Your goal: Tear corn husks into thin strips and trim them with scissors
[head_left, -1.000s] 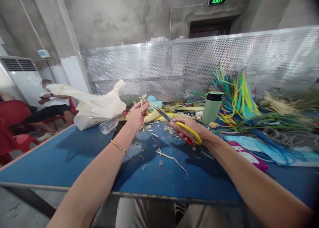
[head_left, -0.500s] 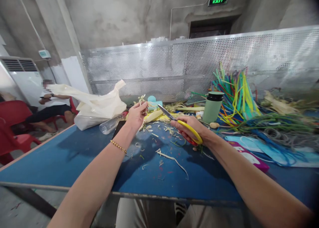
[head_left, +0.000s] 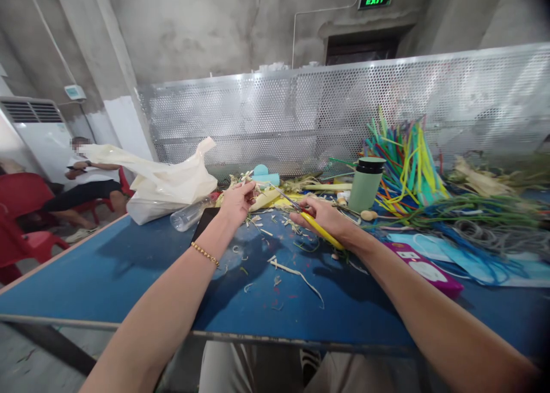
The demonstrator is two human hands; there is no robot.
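Observation:
My right hand (head_left: 323, 215) is closed round the yellow and red handles of a pair of scissors (head_left: 313, 220). The blades point left toward my left hand. My left hand (head_left: 238, 200) pinches a small pale strip of plant material (head_left: 249, 178) above the blue table (head_left: 107, 267). A thin bead bracelet sits on my left wrist. Pale cut scraps (head_left: 296, 274) lie on the table between and below my hands.
A green flask (head_left: 366, 184) stands right of my hands, with a heap of coloured strips (head_left: 404, 164) and cords behind it. A cream plastic bag (head_left: 167, 184), a clear bottle (head_left: 189, 214) and a dark phone (head_left: 204, 224) lie left. A seated person (head_left: 86, 178) is at far left.
My right hand has turned the scissors flatter and brought the blades nearer my left hand. My left hand has lowered slightly with the strip.

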